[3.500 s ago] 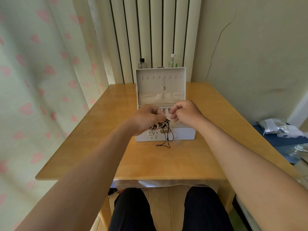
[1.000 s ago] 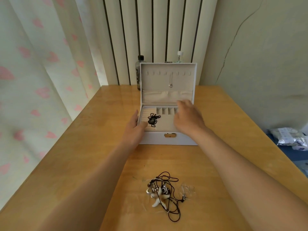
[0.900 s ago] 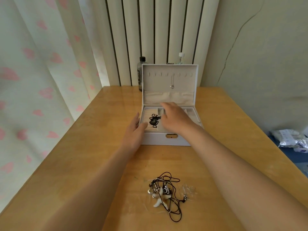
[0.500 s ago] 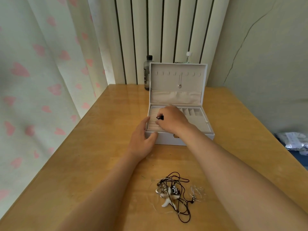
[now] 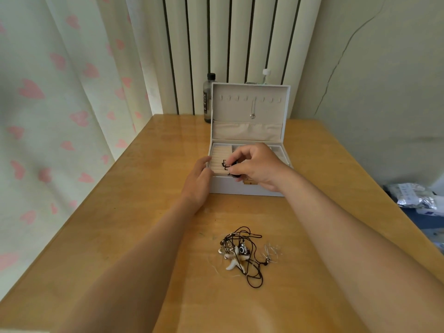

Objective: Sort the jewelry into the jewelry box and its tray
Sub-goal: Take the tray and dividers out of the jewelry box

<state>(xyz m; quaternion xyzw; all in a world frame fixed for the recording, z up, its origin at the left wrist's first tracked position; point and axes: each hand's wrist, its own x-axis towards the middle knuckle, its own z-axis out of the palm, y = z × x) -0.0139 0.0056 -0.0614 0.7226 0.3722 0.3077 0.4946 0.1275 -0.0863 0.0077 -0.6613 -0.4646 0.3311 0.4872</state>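
Wooden table [image 5: 115,236], glossy top. Curtain [image 5: 60,104] at left, pale with pink hearts. White ribbed radiator [image 5: 240,44] behind table's far edge, dark gaps between ribs. Two bottles at far edge: dark bottle [image 5: 208,99], black cap; clear bottle [image 5: 265,75], white cap, mostly hidden. Wall [image 5: 384,104] at right, long crack [image 5: 336,61]. Foil packets [image 5: 410,195] on blue surface [image 5: 430,223], far right.

Looking down across a glossy wooden table [image 5: 108,236], catching soft daylight on its varnish. Facing a pale curtain [image 5: 48,116] printed with pink hearts, hanging along the left. Meeting a white ribbed radiator [image 5: 240,32] rising behind the far edge, with a dark bottle [image 5: 208,99] and a clear bottle [image 5: 265,75] standing before it. Tracing a thin crack [image 5: 332,70] running down the greenish wall [image 5: 384,92] at right, above silvery packets [image 5: 413,195].
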